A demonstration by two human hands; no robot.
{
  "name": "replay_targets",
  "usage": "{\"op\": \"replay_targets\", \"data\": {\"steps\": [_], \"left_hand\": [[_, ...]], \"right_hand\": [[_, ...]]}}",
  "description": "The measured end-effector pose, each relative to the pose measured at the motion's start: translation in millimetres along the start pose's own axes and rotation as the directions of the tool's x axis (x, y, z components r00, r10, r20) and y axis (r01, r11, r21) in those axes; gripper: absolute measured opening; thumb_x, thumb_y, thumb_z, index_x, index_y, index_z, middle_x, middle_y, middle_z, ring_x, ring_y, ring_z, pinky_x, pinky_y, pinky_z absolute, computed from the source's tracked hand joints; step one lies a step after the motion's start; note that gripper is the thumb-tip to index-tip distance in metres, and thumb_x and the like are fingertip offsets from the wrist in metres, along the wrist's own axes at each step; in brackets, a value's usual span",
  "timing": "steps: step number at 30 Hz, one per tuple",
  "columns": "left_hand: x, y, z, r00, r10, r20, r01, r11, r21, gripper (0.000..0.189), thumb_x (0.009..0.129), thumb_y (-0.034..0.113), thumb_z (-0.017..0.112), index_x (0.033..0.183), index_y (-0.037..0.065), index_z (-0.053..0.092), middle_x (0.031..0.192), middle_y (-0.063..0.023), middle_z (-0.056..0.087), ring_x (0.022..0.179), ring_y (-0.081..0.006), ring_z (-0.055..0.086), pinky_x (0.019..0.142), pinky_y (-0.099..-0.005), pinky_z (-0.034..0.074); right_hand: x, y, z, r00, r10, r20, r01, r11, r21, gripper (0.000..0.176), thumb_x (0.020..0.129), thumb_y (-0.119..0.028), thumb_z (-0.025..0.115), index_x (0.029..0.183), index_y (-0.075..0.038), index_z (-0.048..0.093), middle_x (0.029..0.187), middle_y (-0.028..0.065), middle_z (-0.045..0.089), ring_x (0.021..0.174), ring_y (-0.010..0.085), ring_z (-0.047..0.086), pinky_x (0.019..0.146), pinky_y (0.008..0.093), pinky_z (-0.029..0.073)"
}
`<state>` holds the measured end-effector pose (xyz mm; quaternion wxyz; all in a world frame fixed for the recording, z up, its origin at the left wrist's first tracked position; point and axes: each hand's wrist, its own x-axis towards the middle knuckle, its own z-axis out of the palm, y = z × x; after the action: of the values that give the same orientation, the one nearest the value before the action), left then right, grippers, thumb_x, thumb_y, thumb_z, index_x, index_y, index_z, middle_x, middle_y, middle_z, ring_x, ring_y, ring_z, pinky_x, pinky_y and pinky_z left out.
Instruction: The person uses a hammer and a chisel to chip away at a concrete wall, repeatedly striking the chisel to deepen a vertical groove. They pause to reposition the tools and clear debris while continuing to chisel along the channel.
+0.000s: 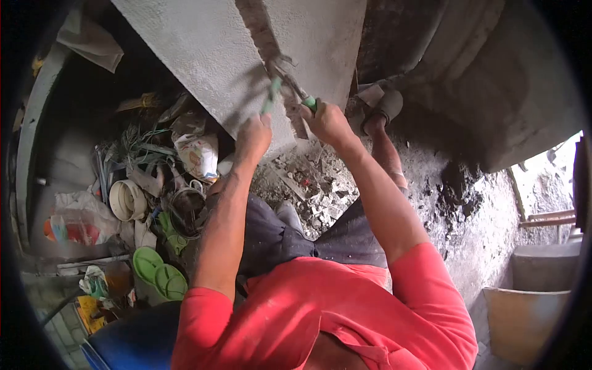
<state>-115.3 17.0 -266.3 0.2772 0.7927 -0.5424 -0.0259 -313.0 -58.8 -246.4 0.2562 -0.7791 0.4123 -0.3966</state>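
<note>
My right hand (331, 125) is closed round the green grip of a hammer (296, 86), whose metal head lies over a groove in the pale wall. My left hand (253, 134) is wrapped round a green chisel (272, 94), blurred, pointing up toward the same groove. Hammer head and chisel end come close together in this view. The rough groove (261, 31) runs down the plastered wall slab (203, 52), its inside brown and broken. Under the slab's lower edge lies a heap of broken plaster chips (324, 200), between my legs.
On the left are a white sack (197, 154), a cream bucket (127, 200), green slippers (161, 274) and tangled scrap. A blue container (139, 339) stands at lower left. Rough grey wall (481, 105) rises on the right, with bins (546, 265) below. My shoe (390, 105) rests near the slab.
</note>
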Motion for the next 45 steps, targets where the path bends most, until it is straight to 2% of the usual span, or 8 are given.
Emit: {"op": "replay_targets", "data": {"steps": [2,6,9,22,28,39,41,45], "left_hand": [[-8.3,-40.6,37.4,0.963,0.099,0.249,-0.149,0.97,0.191,0.044,0.102,0.037,0.045,0.093,-0.001,0.064,0.082,-0.0285,0.067,0.082,-0.049,0.066,0.071,-0.0568,0.052],[-52.5,-4.3,23.2,0.991,-0.12,0.062,0.12,0.993,0.01,0.033,0.101,0.032,0.051,0.094,0.001,0.058,0.079,-0.0264,0.068,0.079,-0.0465,0.067,0.065,-0.054,0.052],[-52.4,0.8,3.6,0.998,-0.021,-0.058,0.013,0.992,-0.125,0.031,0.102,0.031,0.051,0.094,0.002,0.059,0.077,-0.0253,0.067,0.076,-0.0462,0.067,0.065,-0.0542,0.051],[-15.8,10.6,-15.0,0.994,0.078,-0.08,-0.076,0.997,0.029,0.034,0.103,0.032,0.048,0.088,0.002,0.055,0.074,-0.0257,0.066,0.073,-0.0467,0.066,0.061,-0.0534,0.052],[-14.9,17.3,-11.6,0.999,-0.028,-0.019,0.028,0.999,0.038,0.038,0.103,0.035,0.047,0.093,0.0,0.058,0.083,-0.0292,0.067,0.083,-0.0486,0.065,0.072,-0.0563,0.05],[-12.4,2.7,4.0,0.999,0.028,-0.028,-0.027,0.999,0.037,0.038,0.102,0.036,0.047,0.092,0.001,0.057,0.081,-0.0284,0.066,0.079,-0.0501,0.064,0.068,-0.0577,0.05],[-12.7,13.2,-7.5,1.0,0.017,0.017,-0.017,1.0,0.018,0.04,0.102,0.037,0.047,0.094,-0.001,0.058,0.091,-0.0307,0.065,0.086,-0.0506,0.063,0.071,-0.0563,0.049],[-21.8,8.3,2.6,0.999,-0.036,-0.014,0.036,0.999,-0.007,0.04,0.102,0.037,0.047,0.097,-0.001,0.059,0.085,-0.0301,0.067,0.082,-0.0497,0.065,0.068,-0.0579,0.05]], "right_hand": [[8.9,21.6,5.4,0.934,0.175,0.311,-0.117,0.973,-0.197,0.047,0.093,-0.043,0.064,0.098,0.003,0.063,0.081,0.0294,0.066,0.082,0.0485,0.065,0.071,0.0503,0.052],[-19.2,10.4,-11.6,0.976,0.071,0.208,-0.025,0.976,-0.217,0.047,0.095,-0.043,0.063,0.096,0.004,0.064,0.079,0.0271,0.067,0.077,0.0424,0.068,0.071,0.0481,0.052],[-14.4,-13.1,-42.6,0.992,0.1,0.08,-0.106,0.992,0.066,0.045,0.099,-0.042,0.06,0.099,0.003,0.06,0.07,0.0103,0.062,0.063,0.0168,0.059,0.06,0.0359,0.049],[3.8,-51.5,-58.5,0.99,0.117,0.083,-0.134,0.964,0.232,0.046,0.094,-0.041,0.065,0.092,0.005,0.061,0.074,0.029,0.063,0.07,0.0436,0.066,0.066,0.0482,0.05],[5.1,2.6,-5.9,0.994,0.063,0.095,-0.051,0.991,-0.128,0.048,0.092,-0.044,0.064,0.087,0.003,0.063,0.08,0.0293,0.065,0.08,0.0487,0.064,0.069,0.053,0.05],[18.4,-75.4,-54.4,0.939,-0.196,-0.283,0.282,0.91,0.305,0.043,0.092,-0.038,0.068,0.092,0.002,0.053,0.07,0.0287,0.059,0.074,0.0494,0.063,0.059,0.0488,0.049],[5.5,-12.0,-19.7,0.998,-0.012,0.054,0.013,1.0,-0.027,0.046,0.091,-0.043,0.066,0.093,0.002,0.061,0.074,0.0281,0.064,0.075,0.047,0.066,0.064,0.0506,0.051],[4.4,-8.2,-31.0,0.998,0.02,0.061,-0.015,0.997,-0.076,0.048,0.09,-0.045,0.067,0.087,0.003,0.065,0.075,0.0272,0.065,0.075,0.046,0.066,0.065,0.0495,0.052]]}}
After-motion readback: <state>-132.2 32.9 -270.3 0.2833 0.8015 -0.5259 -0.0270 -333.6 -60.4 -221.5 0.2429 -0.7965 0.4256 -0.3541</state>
